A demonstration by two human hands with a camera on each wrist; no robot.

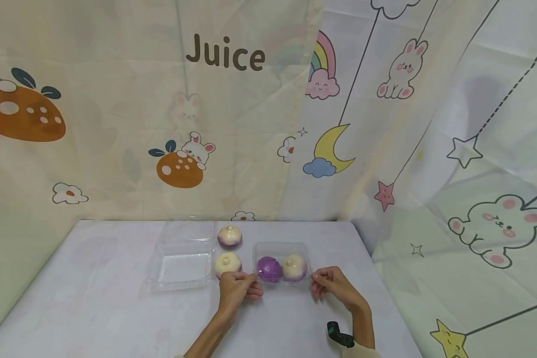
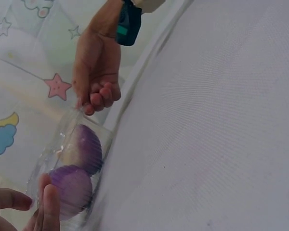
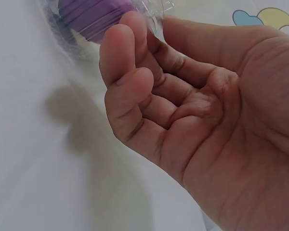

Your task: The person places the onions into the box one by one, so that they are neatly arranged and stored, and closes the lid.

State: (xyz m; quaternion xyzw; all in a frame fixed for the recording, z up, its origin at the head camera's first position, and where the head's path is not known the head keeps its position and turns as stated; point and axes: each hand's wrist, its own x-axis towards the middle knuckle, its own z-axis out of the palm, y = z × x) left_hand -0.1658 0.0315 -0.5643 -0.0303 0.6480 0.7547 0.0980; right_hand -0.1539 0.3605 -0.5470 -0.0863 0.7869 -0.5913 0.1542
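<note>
A clear plastic clamshell box (image 1: 282,247) stands closed on the table between both hands. Inside it sit a purple ball-shaped piece (image 1: 269,269) and a cream one with purple sides (image 1: 294,267), both resembling turnips or onions. My left hand (image 1: 239,290) pinches the box's left edge between thumb and fingers. At the opposite edge, my right hand (image 1: 335,286) pinches the rim with thumb and forefinger, its other fingers curled below. Beyond the left hand sits a cream turnip-like piece (image 1: 227,263), partly covered by that hand. Another such piece (image 1: 229,235) lies behind it.
To the left, a second clear clamshell box (image 1: 185,268) lies with its lid opened back. The white-covered table (image 1: 116,308) meets printed curtains (image 1: 232,109) at the back and right. A dark device (image 1: 339,334) is by the right wrist.
</note>
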